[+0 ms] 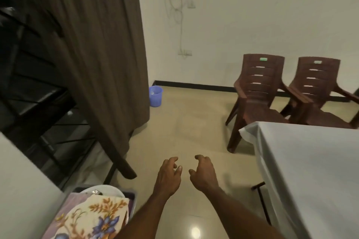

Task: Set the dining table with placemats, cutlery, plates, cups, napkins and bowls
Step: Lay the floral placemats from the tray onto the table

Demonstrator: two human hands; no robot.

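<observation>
While held out over the floor (174,132), left hand (168,175) and right hand (204,173) side by side, apart, fingers loosely curled, pinching nothing. Surface (310,170) at right under a pale cloth, bare where visible. Two brown chairs (258,91) just beyond its far edge. Bin (132,197) at lower left, below the left forearm, holding floral placemats (93,217) over a white plate (108,190). Dark curtain (101,54) at left, blue bucket (155,96) on the floor by the wall.
</observation>
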